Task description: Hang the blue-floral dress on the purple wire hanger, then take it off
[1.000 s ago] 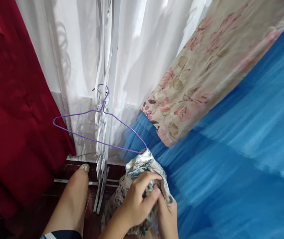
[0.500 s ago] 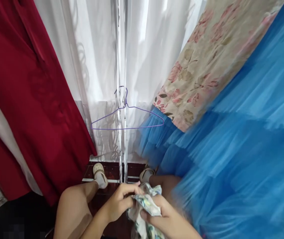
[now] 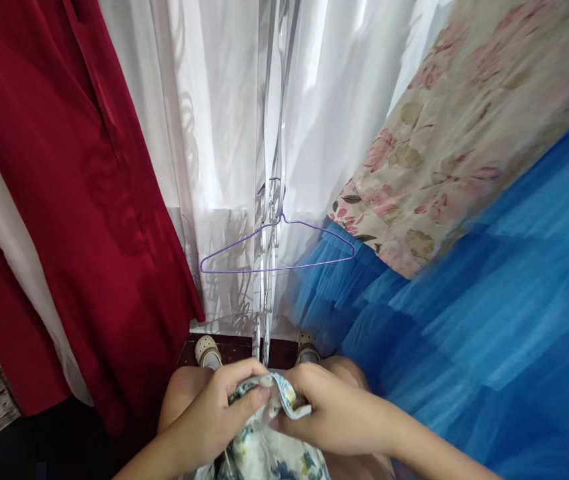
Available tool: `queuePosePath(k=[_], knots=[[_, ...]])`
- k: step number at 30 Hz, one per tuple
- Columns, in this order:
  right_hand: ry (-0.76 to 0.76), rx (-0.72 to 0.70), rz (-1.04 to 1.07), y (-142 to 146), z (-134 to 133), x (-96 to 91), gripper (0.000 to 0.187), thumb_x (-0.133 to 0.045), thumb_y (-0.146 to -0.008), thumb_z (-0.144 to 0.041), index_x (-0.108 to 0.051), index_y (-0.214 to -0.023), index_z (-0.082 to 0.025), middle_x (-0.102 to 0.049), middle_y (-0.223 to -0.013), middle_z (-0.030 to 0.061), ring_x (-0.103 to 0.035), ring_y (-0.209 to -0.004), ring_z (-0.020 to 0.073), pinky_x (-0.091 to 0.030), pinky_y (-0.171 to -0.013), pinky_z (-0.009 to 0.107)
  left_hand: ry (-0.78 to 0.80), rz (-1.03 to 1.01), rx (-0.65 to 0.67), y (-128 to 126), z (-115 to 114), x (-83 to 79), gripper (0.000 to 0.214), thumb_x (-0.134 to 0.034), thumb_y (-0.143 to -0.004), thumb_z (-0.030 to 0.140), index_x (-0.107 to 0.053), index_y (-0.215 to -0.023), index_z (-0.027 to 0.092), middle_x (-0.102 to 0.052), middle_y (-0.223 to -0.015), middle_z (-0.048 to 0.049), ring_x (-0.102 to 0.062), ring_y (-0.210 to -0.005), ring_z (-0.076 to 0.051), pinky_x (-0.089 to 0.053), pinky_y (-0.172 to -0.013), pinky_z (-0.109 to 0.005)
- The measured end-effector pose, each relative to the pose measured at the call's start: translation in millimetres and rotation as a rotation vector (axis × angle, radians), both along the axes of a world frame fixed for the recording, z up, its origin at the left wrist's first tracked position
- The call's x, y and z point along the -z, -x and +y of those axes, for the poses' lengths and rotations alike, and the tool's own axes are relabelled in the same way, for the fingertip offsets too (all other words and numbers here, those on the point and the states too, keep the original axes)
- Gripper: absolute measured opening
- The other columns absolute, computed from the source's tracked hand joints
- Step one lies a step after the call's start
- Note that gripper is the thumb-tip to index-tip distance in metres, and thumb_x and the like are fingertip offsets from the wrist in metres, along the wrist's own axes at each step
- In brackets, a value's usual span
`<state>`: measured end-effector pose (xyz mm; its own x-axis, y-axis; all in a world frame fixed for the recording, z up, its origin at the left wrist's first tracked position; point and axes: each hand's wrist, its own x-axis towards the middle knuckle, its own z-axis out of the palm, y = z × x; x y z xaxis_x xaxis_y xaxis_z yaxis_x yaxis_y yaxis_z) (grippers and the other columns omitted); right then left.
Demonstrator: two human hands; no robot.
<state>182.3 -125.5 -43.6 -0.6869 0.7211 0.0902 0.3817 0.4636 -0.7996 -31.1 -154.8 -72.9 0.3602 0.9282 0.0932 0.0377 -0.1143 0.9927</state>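
Observation:
Low in the middle of the view, my left hand [image 3: 217,413] and my right hand [image 3: 332,410] both pinch the top edge of a white garment with a blue and yellow flower print [image 3: 269,443]. The hands sit close together over my knees, fingers closed on the cloth. An empty purple wire hanger [image 3: 277,247] hangs by its hook on a white metal rack [image 3: 270,167], above and beyond the hands.
A dark red garment [image 3: 74,180] hangs at left. White sheer curtains [image 3: 214,120] fill the back. At right hang a beige dress with pink flowers [image 3: 464,133] and a bright blue tulle skirt [image 3: 489,333]. My two sandalled feet [image 3: 208,350] rest on dark floor below the rack.
The garment has come off the purple hanger, which now hangs empty and level on the rack. Both hands moved the cloth down and back toward my lap. The view shifted left.

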Motion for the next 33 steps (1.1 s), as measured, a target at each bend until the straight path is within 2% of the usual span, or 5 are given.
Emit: queuePosePath(k=[6, 10, 18, 27, 33], knots=[[0.118, 0.29, 0.193, -20, 52, -20.3, 0.022, -0.063, -0.081, -0.037, -0.068, -0.07, -0.018, -0.058, -0.062, 0.0003, -0.045, -0.056, 0.0145, -0.033, -0.049, 0.025, 0.017, 0.077, -0.144, 24, 11, 55.7, 0.03, -0.076, -0.078, 0.04, -0.078, -0.1, 0.021, -0.072, -0.092, -0.0082, -0.064, -0.089, -0.026, -0.051, -0.077, -0.028], [-0.194, 0.451, 0.033, -46, 93, -40.0, 0.019, -0.06, -0.083, -0.036, -0.066, -0.081, -0.018, -0.057, -0.061, -0.001, -0.046, -0.054, 0.0142, -0.032, -0.051, 0.025, -0.266, 0.29, -0.099, 52, 29, 69.9, 0.014, -0.07, -0.079, 0.036, -0.078, -0.081, 0.024, -0.072, -0.082, -0.0081, -0.064, -0.083, -0.025, -0.049, -0.086, -0.031], [-0.624, 0.593, -0.563, -46, 139, -17.6, 0.056, -0.052, -0.093, -0.035, -0.045, -0.148, -0.025, -0.077, -0.091, 0.0088, -0.072, -0.082, 0.0294, -0.037, -0.062, 0.03, -0.577, 1.022, -0.141, 141, 123, 19.0, 0.026, -0.054, -0.093, 0.038, -0.079, -0.091, 0.031, -0.058, -0.144, -0.0025, -0.037, -0.136, -0.038, -0.019, -0.109, -0.059], [-0.667, 0.635, -0.594, -31, 162, -19.9, 0.025, -0.046, -0.097, -0.041, -0.061, -0.094, -0.023, -0.073, -0.074, 0.0066, -0.069, -0.071, 0.0265, -0.024, -0.055, 0.029, -0.916, 1.159, -0.468, 146, 160, -62.0, 0.039, -0.038, -0.098, 0.025, -0.076, -0.104, 0.024, -0.05, -0.151, -0.0028, -0.026, -0.147, -0.037, -0.023, -0.112, -0.058], [-0.6, 0.623, -0.584, -33, 166, -24.0, 0.025, -0.046, -0.097, -0.044, -0.058, -0.092, -0.022, -0.074, -0.083, 0.0086, -0.07, -0.076, 0.0269, -0.025, -0.056, 0.028, -0.916, 1.264, -0.407, 142, 138, -71.9, 0.034, -0.042, -0.097, 0.029, -0.076, -0.103, 0.028, -0.046, -0.154, 0.0033, -0.023, -0.151, -0.032, -0.027, -0.117, -0.054]])
